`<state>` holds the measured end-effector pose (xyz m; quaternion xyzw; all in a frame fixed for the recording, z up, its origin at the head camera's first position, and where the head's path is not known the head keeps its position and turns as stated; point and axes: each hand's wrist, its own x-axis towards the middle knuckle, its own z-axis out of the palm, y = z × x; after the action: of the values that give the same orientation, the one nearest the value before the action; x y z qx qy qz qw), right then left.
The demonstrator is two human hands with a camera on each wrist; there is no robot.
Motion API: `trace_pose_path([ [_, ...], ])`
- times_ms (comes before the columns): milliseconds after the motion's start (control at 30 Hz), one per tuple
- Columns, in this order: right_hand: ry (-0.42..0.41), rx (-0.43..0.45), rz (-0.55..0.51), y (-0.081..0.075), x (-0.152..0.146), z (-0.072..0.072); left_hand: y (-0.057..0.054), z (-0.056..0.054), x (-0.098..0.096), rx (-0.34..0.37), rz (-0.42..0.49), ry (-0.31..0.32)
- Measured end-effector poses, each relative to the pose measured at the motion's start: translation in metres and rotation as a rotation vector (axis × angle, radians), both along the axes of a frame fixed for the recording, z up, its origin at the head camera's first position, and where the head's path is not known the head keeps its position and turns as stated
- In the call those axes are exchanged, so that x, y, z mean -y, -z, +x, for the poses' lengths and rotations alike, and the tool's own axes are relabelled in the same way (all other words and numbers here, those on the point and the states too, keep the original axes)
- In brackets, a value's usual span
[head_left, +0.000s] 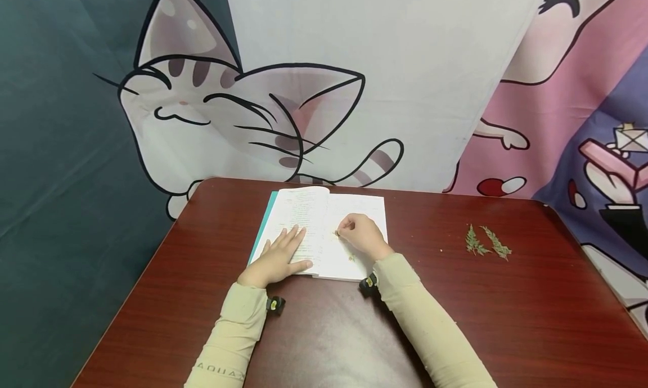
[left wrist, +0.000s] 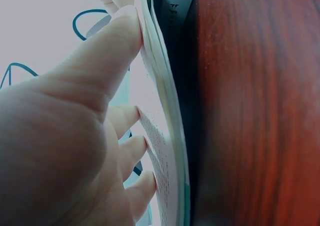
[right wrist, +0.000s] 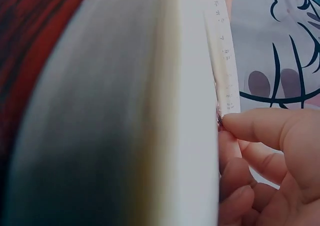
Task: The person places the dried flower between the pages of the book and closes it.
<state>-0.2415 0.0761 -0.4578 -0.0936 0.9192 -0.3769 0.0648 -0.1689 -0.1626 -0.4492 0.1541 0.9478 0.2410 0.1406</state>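
Observation:
An open book (head_left: 309,208) with a teal cover lies on the table. My left hand (head_left: 275,258) rests with spread, straight fingers on its left printed page; in the left wrist view the thumb (left wrist: 117,45) lies along the page edges. Over the right page, which looks mostly blank, my right hand (head_left: 363,233) pinches a small brownish plant bit (head_left: 337,234) between thumb and forefinger. In the right wrist view this bit (right wrist: 219,117) is dark and partly hidden by the page. Lower on the right page lies a tiny yellowish bit (head_left: 351,258).
Two green fern-like sprigs (head_left: 476,242) lie on the reddish-brown table (head_left: 547,298) at the right. A tiny pale speck (head_left: 441,250) is left of them. Behind the table hangs a cloth with cartoon cats (head_left: 202,146).

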Motion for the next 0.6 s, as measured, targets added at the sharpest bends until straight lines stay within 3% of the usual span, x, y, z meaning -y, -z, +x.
trace_pose_path([
  [400, -0.159, -0.022, -0.12, -0.005, -0.025, 0.01, 0.001, 0.0, 0.001, 0.005, 0.003, 0.001],
  [600, -0.146, -0.081, -0.07, -0.012, -0.046, 0.016, 0.0, 0.0, 0.0, -0.002, 0.005, 0.004],
])
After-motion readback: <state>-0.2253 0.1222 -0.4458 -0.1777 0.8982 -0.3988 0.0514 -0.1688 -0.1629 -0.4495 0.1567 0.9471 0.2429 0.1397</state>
